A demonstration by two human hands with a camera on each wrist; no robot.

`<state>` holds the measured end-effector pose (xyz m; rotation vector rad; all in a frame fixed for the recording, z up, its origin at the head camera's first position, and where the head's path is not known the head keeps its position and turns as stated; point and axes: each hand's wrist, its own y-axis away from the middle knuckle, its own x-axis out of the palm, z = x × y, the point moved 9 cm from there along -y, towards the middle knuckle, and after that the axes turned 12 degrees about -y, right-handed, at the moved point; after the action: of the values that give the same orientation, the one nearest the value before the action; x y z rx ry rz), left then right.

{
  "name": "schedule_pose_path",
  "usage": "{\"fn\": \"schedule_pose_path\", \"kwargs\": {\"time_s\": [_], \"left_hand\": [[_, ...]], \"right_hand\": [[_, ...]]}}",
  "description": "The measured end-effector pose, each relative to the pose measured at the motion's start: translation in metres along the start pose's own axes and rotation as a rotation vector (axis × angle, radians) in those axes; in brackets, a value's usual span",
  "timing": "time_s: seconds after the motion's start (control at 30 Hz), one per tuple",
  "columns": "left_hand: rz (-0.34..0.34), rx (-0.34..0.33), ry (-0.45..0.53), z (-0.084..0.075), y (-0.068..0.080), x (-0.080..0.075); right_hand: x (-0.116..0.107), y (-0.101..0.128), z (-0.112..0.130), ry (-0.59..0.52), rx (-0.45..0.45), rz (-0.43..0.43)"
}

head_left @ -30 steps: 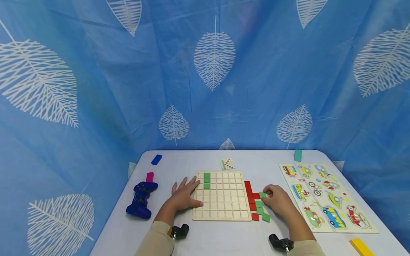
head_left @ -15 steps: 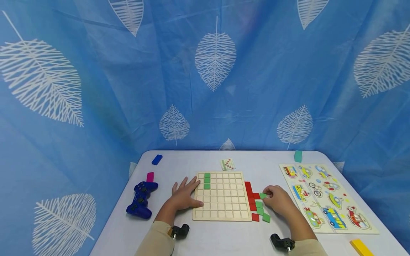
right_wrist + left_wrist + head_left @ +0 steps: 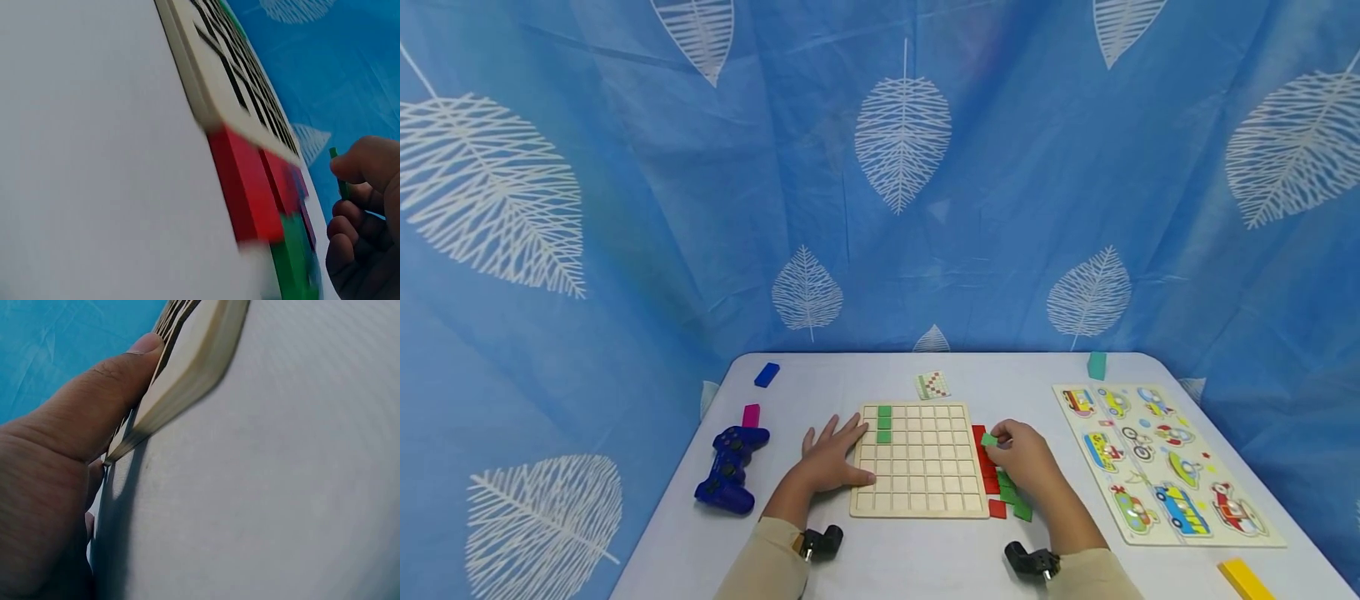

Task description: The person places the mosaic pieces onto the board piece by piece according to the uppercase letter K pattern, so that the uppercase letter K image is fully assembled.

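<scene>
- Head view: the right hand (image 3: 1026, 458) pinched a small green tile (image 3: 989, 439) between thumb and fingertips, lifted just above the red tiles (image 3: 981, 450) stacked along the right edge of the wooden grid board (image 3: 919, 458). The left hand (image 3: 831, 458) lay flat with fingers spread, resting on the board's left edge and the table (image 3: 880, 567). Three green tiles (image 3: 883, 423) sat in the board's upper-left column. More loose green tiles (image 3: 1015, 500) lay near the right wrist.
- Left wrist view: the thumb (image 3: 106, 394) pressed against the board's side (image 3: 187, 381), fingers straight, grasping nothing. The board looked thick and rigid, so a flat press likely sufficed to steady it.
- Right wrist view: the green tile (image 3: 340, 178) showed edge-on, thin and flat, held by curled fingers (image 3: 365, 206). It seemed light, stiff and smooth-painted, so possibly slippery; a pinch on opposite edges looked the surest hold, keeping its faces free to drop into a cell. The picture was blurred near the red tiles (image 3: 250, 187).
</scene>
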<state>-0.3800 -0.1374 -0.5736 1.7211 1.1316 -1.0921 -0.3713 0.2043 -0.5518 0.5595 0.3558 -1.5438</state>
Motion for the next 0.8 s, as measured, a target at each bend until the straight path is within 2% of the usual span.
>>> {"fn": "schedule_pose_path", "kwargs": {"time_s": [0.27,0.5,0.8], "left_hand": [[0.012,-0.004,-0.011,-0.001,0.000,0.001],[0.016,-0.006,-0.011,-0.001,-0.001,0.002],[0.023,-0.007,-0.019,-0.002,-0.002,0.001]], "right_hand": [[0.039,-0.003,0.041,-0.064,-0.160,0.011],[0.075,-0.004,0.065,-0.111,-0.226,0.081],[0.117,0.002,0.089,-0.092,-0.282,0.178]]}}
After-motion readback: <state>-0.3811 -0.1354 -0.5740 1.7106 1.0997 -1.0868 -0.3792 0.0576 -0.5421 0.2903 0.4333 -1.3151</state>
